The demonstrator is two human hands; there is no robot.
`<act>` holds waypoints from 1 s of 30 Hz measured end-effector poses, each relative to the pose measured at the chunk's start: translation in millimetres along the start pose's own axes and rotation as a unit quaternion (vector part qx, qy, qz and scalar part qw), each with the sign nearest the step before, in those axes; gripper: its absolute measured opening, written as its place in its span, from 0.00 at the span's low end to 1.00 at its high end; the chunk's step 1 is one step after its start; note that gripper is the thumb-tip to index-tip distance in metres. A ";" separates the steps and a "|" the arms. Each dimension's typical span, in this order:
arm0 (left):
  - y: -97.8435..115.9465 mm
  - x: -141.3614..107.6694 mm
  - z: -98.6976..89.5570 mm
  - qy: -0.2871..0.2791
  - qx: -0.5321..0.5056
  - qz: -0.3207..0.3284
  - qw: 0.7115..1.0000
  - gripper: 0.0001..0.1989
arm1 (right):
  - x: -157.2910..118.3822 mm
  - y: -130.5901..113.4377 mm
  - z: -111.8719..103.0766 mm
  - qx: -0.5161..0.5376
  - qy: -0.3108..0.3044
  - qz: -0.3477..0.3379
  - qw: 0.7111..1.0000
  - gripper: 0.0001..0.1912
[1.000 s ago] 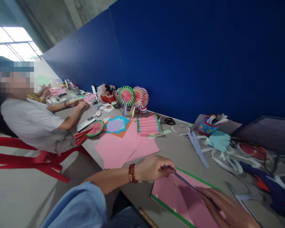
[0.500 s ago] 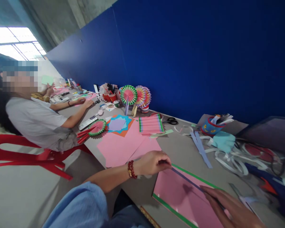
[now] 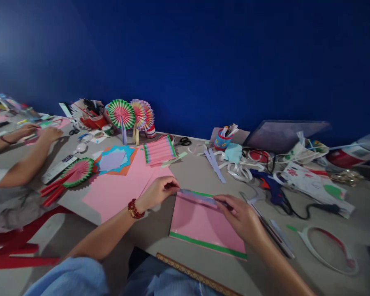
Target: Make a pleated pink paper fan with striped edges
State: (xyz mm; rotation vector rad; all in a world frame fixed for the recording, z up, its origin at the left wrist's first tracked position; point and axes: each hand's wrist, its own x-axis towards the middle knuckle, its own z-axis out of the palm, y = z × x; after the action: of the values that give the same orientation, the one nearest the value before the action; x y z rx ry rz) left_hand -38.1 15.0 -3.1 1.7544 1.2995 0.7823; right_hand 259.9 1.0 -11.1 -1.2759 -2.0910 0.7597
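Note:
A pink paper sheet [image 3: 200, 222] with green strips along its far and near edges lies on the table in front of me. Just inside its far edge runs a pale purple paper strip [image 3: 199, 197], stretched between my hands. My left hand [image 3: 158, 193], a red beaded bracelet at its wrist, pinches the strip's left end by the sheet's far left corner. With thumb and fingers closed, my right hand [image 3: 239, 216] grips the strip's right part over the sheet. Whether the strip is stuck down, I cannot tell.
Pink paper [image 3: 111, 193] and folded paper fans [image 3: 121, 114] are on the left, near a co-worker's arms [image 3: 27, 160]. To the right are a blue glue gun [image 3: 273, 187], an open utility knife or scissors-like tool [image 3: 274, 234], tape rings [image 3: 329, 250] and a pen cup [image 3: 223, 139].
My view has swung right, bringing more of the table's right side into sight. The strip now lies closer to the far green edge, and both hands still hold it.

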 end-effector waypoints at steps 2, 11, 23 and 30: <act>-0.4 1.7 1.8 0.000 0.009 0.000 1.000 0.10 | 0.6 2.4 0.1 0.008 -0.002 0.011 1.000 0.14; -5.3 -14.6 24.2 -0.021 0.073 0.001 0.997 0.07 | -9.0 10.7 -3.3 -0.042 -0.077 0.042 0.995 0.14; -10.8 -29.2 27.1 0.022 0.268 0.115 0.956 0.04 | -9.9 17.1 11.9 -0.079 -0.063 0.017 0.995 0.14; -9.9 -64.5 38.4 -0.043 0.334 0.222 0.915 0.13 | -9.7 17.1 14.2 -0.075 -0.036 -0.004 0.997 0.14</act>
State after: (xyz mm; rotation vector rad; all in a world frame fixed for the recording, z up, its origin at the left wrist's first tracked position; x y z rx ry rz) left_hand -28.6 -54.5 -31.7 2.6658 1.1968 0.5095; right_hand 263.5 -3.7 -34.6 -1.3363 -2.2459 0.6654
